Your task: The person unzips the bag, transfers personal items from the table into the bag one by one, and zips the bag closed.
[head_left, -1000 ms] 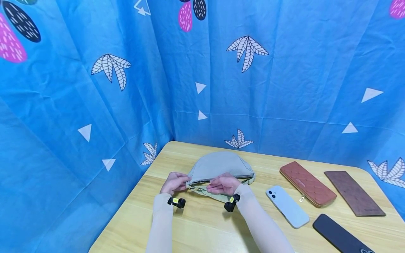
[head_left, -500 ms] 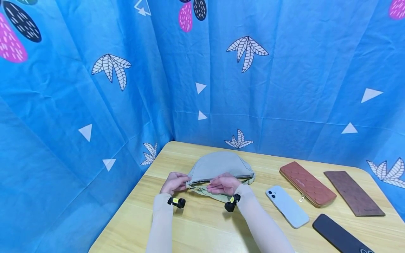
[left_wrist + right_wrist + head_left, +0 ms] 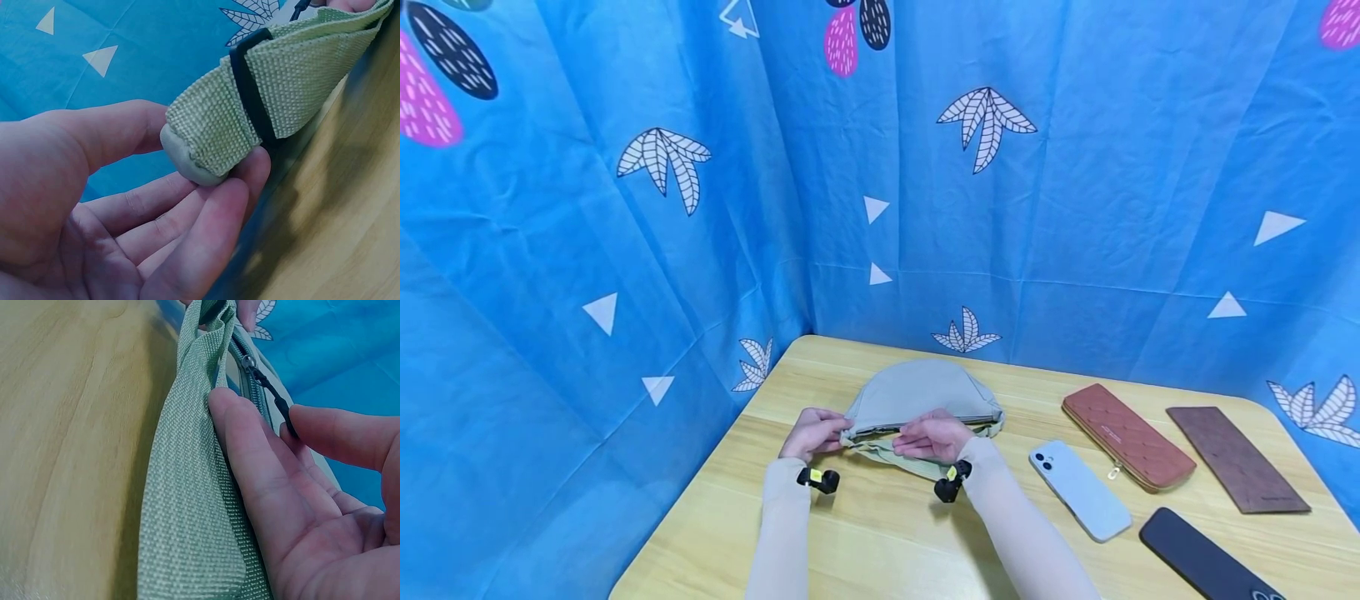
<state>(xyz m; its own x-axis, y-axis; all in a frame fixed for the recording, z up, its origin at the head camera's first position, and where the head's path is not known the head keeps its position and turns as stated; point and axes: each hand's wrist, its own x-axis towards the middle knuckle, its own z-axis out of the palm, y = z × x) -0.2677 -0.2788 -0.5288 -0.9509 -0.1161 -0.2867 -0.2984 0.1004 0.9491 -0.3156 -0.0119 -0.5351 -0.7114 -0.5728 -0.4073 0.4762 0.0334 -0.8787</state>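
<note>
A grey-green half-moon bag (image 3: 917, 390) lies on the table, its zipper edge toward me. My left hand (image 3: 814, 434) pinches the bag's left end, where the pale green webbing strap (image 3: 300, 75) joins a rounded tab (image 3: 187, 161) beside a black slider buckle (image 3: 251, 87). At the middle of the zipper (image 3: 255, 387), my right hand (image 3: 934, 437) pinches the black zipper pull (image 3: 280, 405) between thumb and index finger. Its other fingers touch the strap, which hangs along the front of the bag. In the right wrist view the zipper slider (image 3: 249, 361) sits near the bag's left end.
On the right of the wooden table (image 3: 865, 542) lie a light blue phone (image 3: 1081, 492), a reddish-brown zip wallet (image 3: 1129, 435), a flat dark brown wallet (image 3: 1238, 458) and a black phone (image 3: 1206, 552). A blue patterned curtain (image 3: 925, 250) stands behind and to the left.
</note>
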